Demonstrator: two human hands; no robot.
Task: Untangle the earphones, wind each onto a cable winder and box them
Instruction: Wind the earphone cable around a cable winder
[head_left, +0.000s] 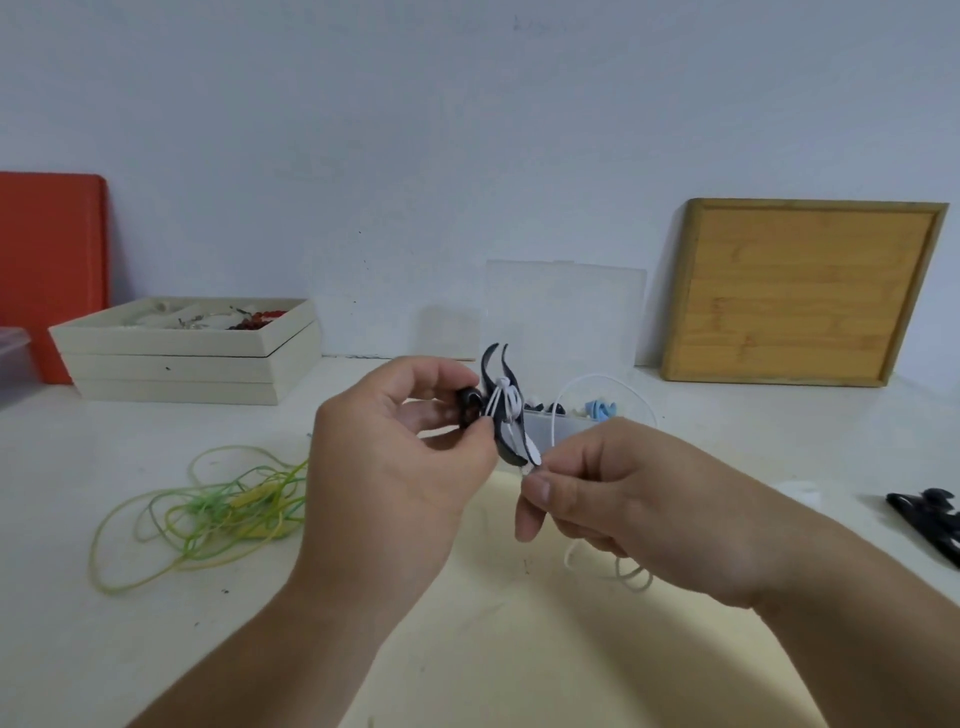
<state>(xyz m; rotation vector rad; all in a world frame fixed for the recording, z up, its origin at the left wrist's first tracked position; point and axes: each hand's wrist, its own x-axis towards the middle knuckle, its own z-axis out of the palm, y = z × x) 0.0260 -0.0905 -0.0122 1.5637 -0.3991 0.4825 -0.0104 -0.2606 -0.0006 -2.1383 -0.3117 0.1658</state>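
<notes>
The left grip (395, 467) holds a black winder (504, 447) upright above the surface (156, 649), with white cable (505, 397) wrapped round its waist. The right grip (623, 493) pinches the cable just below the winder. Green earphones (208, 514) lie tangled at left. A clear box (566, 431) stands open behind, and spare winders (930, 519) lie far right.
</notes>
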